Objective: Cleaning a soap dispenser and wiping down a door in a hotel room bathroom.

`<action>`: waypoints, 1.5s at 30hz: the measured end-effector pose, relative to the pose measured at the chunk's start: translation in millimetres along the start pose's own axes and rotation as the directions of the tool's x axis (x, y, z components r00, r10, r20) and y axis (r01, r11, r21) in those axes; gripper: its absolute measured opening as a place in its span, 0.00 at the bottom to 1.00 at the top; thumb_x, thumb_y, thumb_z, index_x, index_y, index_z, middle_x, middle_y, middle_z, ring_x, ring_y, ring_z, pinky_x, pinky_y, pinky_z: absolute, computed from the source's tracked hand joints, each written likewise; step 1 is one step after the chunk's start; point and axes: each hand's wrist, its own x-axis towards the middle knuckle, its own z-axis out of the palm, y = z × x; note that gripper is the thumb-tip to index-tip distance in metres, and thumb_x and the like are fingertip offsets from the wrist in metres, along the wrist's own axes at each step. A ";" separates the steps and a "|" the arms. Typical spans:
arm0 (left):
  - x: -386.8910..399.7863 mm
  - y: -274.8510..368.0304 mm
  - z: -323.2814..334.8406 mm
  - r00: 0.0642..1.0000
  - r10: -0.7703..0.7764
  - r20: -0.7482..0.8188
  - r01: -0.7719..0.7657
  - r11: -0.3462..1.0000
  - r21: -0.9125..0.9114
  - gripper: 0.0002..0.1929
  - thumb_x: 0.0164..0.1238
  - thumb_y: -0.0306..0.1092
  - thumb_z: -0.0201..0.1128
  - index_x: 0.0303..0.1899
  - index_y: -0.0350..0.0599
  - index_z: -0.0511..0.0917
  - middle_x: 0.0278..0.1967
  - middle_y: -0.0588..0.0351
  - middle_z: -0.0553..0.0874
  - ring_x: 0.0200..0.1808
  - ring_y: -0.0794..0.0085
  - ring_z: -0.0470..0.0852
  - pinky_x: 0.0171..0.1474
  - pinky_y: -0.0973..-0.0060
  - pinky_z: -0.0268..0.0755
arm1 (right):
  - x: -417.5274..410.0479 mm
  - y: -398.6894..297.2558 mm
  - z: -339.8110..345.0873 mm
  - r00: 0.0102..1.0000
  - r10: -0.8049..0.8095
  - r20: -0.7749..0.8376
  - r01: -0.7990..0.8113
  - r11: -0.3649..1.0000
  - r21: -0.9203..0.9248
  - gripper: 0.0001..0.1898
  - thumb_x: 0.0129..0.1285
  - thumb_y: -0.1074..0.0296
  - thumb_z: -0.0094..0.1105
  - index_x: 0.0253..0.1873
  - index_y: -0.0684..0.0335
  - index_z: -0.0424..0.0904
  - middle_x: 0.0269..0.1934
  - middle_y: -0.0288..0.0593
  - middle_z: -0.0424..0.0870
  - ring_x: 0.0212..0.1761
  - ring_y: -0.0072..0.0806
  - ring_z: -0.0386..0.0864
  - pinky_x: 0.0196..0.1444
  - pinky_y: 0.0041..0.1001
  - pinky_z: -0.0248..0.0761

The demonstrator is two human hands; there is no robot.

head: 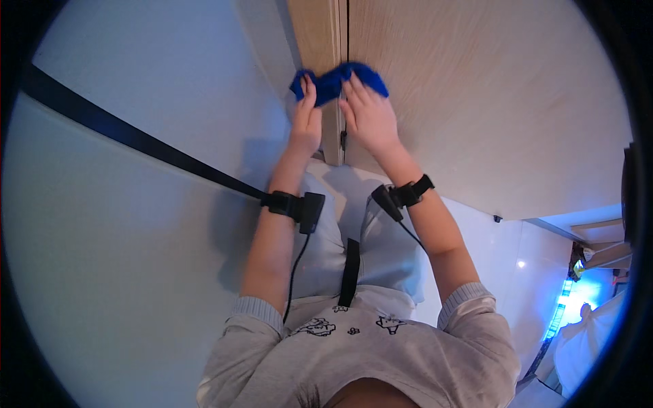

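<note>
A blue cloth [330,84] lies stretched between my two hands, against the wooden door frame [314,35] and the edge of a pale wooden door [459,102]. My left hand [306,112] presses on the cloth's left end, near the wall side of the frame, with its fingers on the fabric. On the cloth's right part rests my right hand [368,115], palm toward the door, fingertips on the fabric. A dark door hinge [344,140] shows below the cloth, between the hands. Both wrists wear black straps with small cabled devices.
A pale wall [127,229] with a dark band [143,145] running across it stands at the left. Below the door is a light tiled floor [490,255] with a small dark door stop [498,219]. At the lower right are a bright blue light and a white bag-like thing [586,336].
</note>
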 end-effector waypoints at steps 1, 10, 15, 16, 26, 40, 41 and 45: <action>-11.6 -14.8 16.5 0.997 -0.074 -0.006 0.073 0.995 -0.064 0.30 0.64 0.32 0.43 0.68 0.40 0.51 0.65 0.39 0.59 0.67 0.52 0.55 0.68 0.66 0.44 | -17.8 -0.7 16.3 1.000 0.007 0.004 -0.007 1.000 0.006 0.20 0.63 0.58 0.49 0.55 0.63 0.72 0.58 0.45 0.73 0.51 0.34 0.75 0.52 0.32 0.66; -65.9 -59.1 140.1 0.553 -0.795 0.248 0.575 0.149 -0.805 0.28 0.67 0.39 0.41 0.66 0.37 0.57 0.62 0.47 0.66 0.62 0.66 0.64 0.63 0.76 0.51 | -161.1 23.3 117.8 0.857 0.251 0.451 -0.281 0.960 -0.001 0.22 0.66 0.58 0.44 0.61 0.63 0.66 0.62 0.50 0.68 0.57 0.41 0.70 0.59 0.35 0.62; -82.7 -130.4 118.1 0.557 -0.738 0.382 0.579 0.015 -0.815 0.13 0.62 0.36 0.46 0.46 0.45 0.71 0.48 0.59 0.75 0.51 0.74 0.71 0.52 0.76 0.62 | -139.1 -8.1 128.4 0.888 0.133 0.441 -0.226 0.960 0.165 0.23 0.66 0.58 0.43 0.62 0.62 0.65 0.63 0.48 0.66 0.60 0.41 0.68 0.60 0.36 0.61; -79.7 -134.4 122.8 0.576 -0.662 0.481 0.584 -0.078 -0.808 0.09 0.61 0.35 0.46 0.38 0.46 0.73 0.42 0.59 0.78 0.47 0.73 0.74 0.49 0.76 0.65 | -139.3 -4.9 129.5 0.895 0.108 0.432 -0.206 0.961 0.186 0.23 0.66 0.58 0.43 0.63 0.62 0.64 0.63 0.48 0.66 0.61 0.41 0.67 0.61 0.36 0.60; -75.8 -104.8 160.9 0.548 -0.657 0.518 0.499 -0.240 -0.832 0.08 0.60 0.36 0.45 0.32 0.47 0.72 0.31 0.57 0.79 0.36 0.67 0.77 0.44 0.70 0.71 | -147.4 7.1 108.4 0.912 0.147 0.383 -0.197 0.976 0.094 0.24 0.60 0.66 0.49 0.62 0.62 0.65 0.64 0.45 0.65 0.60 0.40 0.68 0.61 0.36 0.60; -6.0 -25.9 105.5 0.638 -0.550 0.539 0.443 -0.311 -0.841 0.08 0.59 0.37 0.50 0.36 0.45 0.71 0.38 0.57 0.76 0.43 0.67 0.71 0.52 0.70 0.62 | -41.0 26.7 16.7 0.971 0.007 0.240 0.009 0.998 -0.067 0.31 0.47 0.73 0.53 0.62 0.56 0.68 0.59 0.38 0.71 0.51 0.31 0.72 0.50 0.30 0.65; 5.4 -15.3 91.1 0.657 -0.527 0.539 0.421 -0.337 -0.842 0.08 0.60 0.37 0.50 0.36 0.44 0.71 0.39 0.56 0.75 0.44 0.67 0.71 0.53 0.69 0.61 | -23.0 26.7 4.0 0.976 0.020 0.219 0.001 0.995 -0.098 0.31 0.47 0.73 0.53 0.62 0.56 0.68 0.59 0.38 0.71 0.51 0.31 0.72 0.50 0.30 0.65; 36.5 57.7 44.7 0.705 -0.434 0.561 0.428 -0.371 -0.824 0.15 0.61 0.36 0.50 0.47 0.41 0.70 0.46 0.55 0.75 0.52 0.66 0.70 0.58 0.67 0.59 | 33.7 31.7 -65.7 0.995 0.008 0.098 0.001 0.997 -0.083 0.28 0.48 0.69 0.54 0.59 0.58 0.71 0.54 0.37 0.73 0.46 0.28 0.75 0.44 0.28 0.67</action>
